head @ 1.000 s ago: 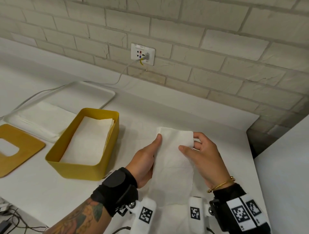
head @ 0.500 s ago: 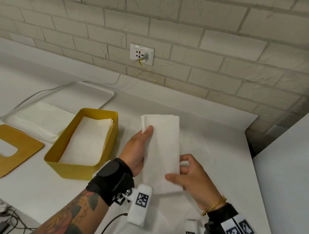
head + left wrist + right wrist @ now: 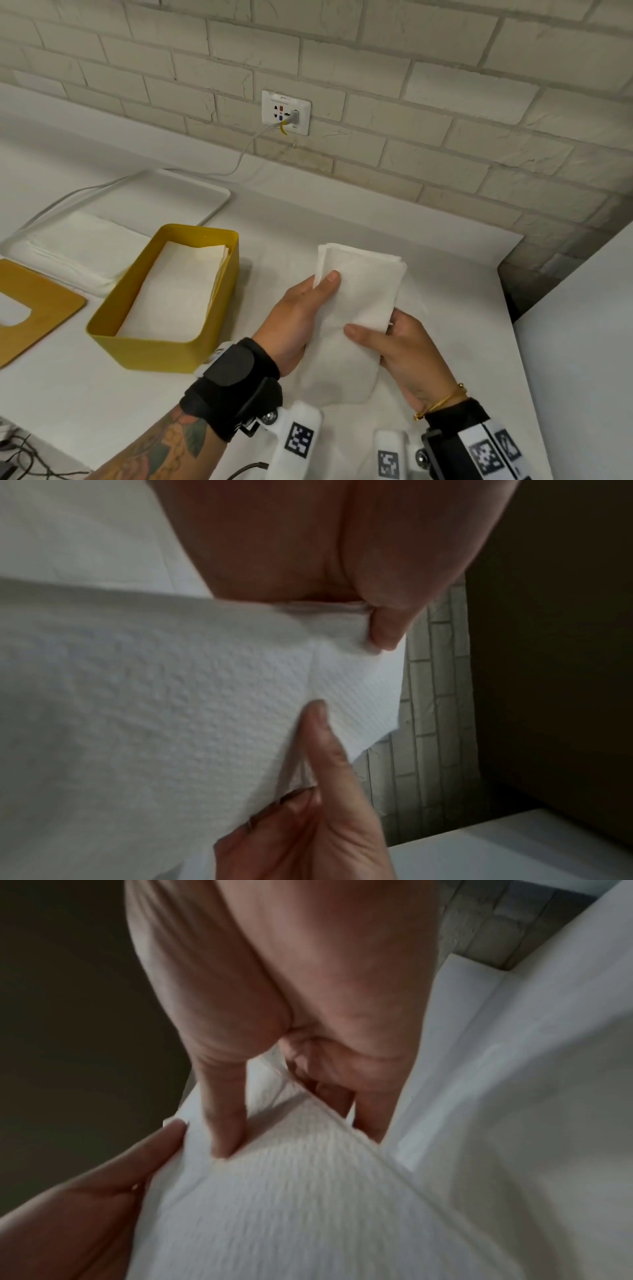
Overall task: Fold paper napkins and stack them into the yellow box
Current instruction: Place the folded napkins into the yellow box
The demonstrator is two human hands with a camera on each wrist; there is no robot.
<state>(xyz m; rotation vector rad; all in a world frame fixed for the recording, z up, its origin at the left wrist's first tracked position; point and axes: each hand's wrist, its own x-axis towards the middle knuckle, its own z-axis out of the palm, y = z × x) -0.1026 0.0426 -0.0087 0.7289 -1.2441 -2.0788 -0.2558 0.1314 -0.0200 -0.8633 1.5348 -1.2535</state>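
White counter (image 3: 445, 281) w/ brick wall (image 3: 376, 68) behind. Both hands, left hand (image 3: 294, 318) & right hand (image 3: 407, 353), pinch folded napkin (image 3: 356, 301) at 3 o'clock of yellow box (image 3: 144, 349) (fingers under paper hidden).

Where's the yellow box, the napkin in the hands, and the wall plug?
yellow box (image 3: 156, 353), head view, on its near outer wall.
folded napkin (image 3: 359, 291), head view, on its flat upper middle, between both thumbs.
wall socket (image 3: 286, 111), head view, on the white faceplate.
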